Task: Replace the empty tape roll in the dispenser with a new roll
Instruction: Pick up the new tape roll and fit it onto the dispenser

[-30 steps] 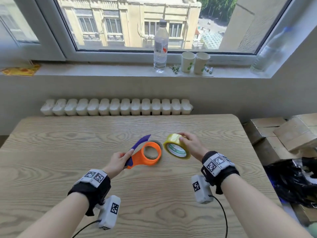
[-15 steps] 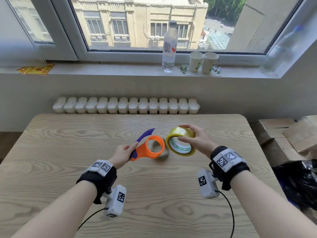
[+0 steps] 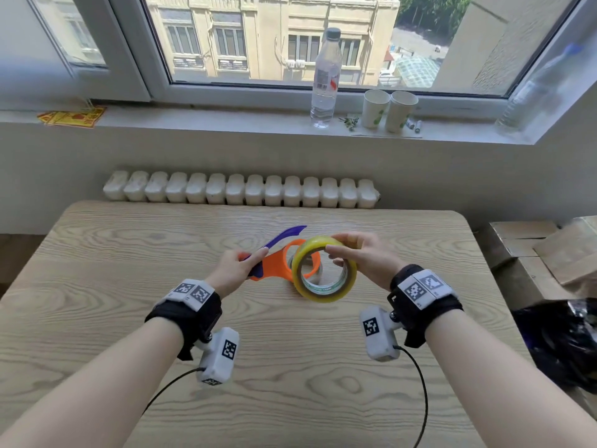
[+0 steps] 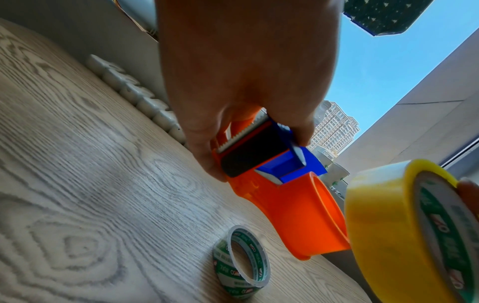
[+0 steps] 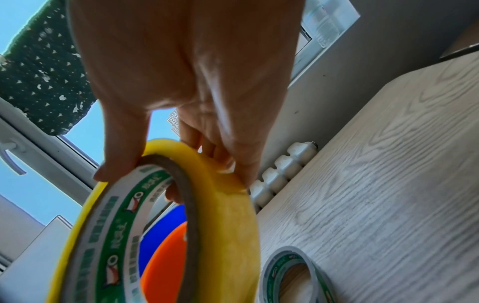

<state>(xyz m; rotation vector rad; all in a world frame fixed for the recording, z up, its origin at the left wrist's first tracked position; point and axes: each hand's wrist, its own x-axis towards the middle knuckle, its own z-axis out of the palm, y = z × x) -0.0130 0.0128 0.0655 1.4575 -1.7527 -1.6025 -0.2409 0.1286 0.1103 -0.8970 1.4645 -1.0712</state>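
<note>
My left hand [image 3: 237,265] grips the cutter end of the orange and blue tape dispenser [image 3: 277,265] and holds it above the wooden table [image 3: 129,312]; its serrated blade and orange spool [image 4: 308,213] show in the left wrist view. My right hand [image 3: 352,257] pinches the top of a full yellow tape roll [image 3: 326,292], upright and right in front of the spool's opening. The yellow roll [image 5: 228,235] fills the right wrist view. The empty core [image 4: 241,260], green and white, lies on the table under the dispenser, also visible as the core [image 5: 293,274].
A radiator [image 3: 239,190] runs behind the table's far edge. On the windowsill stand a water bottle [image 3: 324,82] and two paper cups [image 3: 387,109]. Cardboard boxes [image 3: 529,247] and a black bag [image 3: 562,344] sit to the right of the table.
Both hands have lifted. My right hand has brought the yellow roll left, from beside the dispenser to in front of its spool. The empty core stays on the table.
</note>
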